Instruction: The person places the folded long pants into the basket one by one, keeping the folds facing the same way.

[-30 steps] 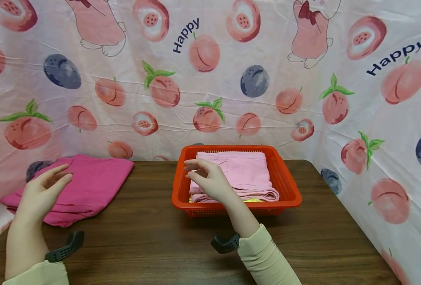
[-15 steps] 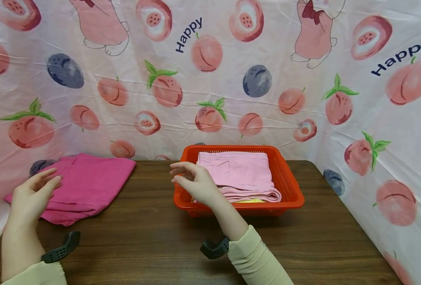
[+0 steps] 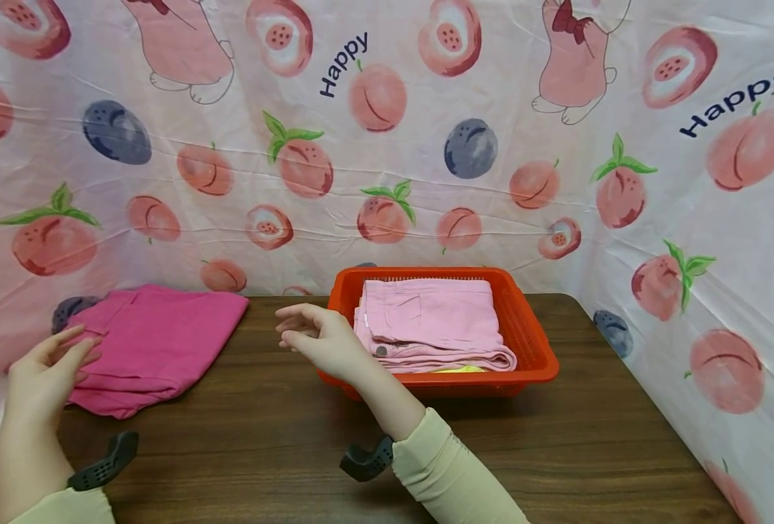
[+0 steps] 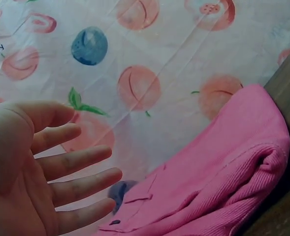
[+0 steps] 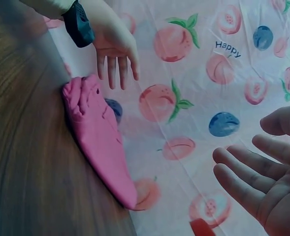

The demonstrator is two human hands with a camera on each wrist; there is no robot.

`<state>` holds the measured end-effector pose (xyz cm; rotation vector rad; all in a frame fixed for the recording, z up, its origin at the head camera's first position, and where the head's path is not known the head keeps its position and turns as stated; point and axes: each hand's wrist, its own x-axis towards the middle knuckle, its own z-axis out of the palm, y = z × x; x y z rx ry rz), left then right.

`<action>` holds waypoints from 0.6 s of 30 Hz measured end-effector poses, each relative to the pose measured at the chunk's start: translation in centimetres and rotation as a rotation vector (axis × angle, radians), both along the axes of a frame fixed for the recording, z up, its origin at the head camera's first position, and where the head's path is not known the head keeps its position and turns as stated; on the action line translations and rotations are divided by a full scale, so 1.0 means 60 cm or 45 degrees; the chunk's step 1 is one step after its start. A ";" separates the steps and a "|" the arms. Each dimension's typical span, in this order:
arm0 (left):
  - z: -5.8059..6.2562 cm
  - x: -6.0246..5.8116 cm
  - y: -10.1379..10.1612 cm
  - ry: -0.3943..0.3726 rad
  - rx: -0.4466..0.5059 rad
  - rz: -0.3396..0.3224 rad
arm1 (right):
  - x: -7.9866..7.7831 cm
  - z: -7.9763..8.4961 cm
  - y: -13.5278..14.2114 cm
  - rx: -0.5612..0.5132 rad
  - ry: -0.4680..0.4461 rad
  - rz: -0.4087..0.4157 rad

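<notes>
The left hand (image 3: 46,378) is hovering over the near-left corner of the magenta cloth (image 3: 158,342), which is lying folded at the desk's (image 3: 282,444) far-left corner, against the printed sheet (image 3: 387,167) that walls it in. Its fingers are spread and relaxed, gripping nothing; from the left wrist view they are sitting just short of the fabric, apart from it as far as the angle lets one judge. The right hand (image 3: 321,338) is hanging in the air between the cloth and the orange basket (image 3: 531,342), palm turned left, fingers loosely extended and empty.

The basket is standing toward the desk's far edge, right of centre, and is carrying a folded pale pink garment (image 3: 429,320) with something yellow (image 3: 459,369) under it.

The step in hand looks like taking up the magenta cloth with both hands. Doing it well is calling for the left hand to be going under the near-left corner rather than pinching the top layer, since the folds are loose and a top-only pinch would be letting the piece fall open. The right hand should be meeting the cloth's right edge, toward the desk's middle, so the weight is being shared and the fold is keeping flat. Lifting straight up, clear of the sheet behind, is avoiding a snag.
</notes>
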<state>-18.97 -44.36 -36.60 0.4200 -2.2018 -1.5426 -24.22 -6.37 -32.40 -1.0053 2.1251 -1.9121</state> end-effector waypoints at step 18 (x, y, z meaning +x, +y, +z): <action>-0.010 0.009 -0.014 -0.244 -0.430 0.246 | 0.002 -0.020 -0.057 0.325 0.246 -0.155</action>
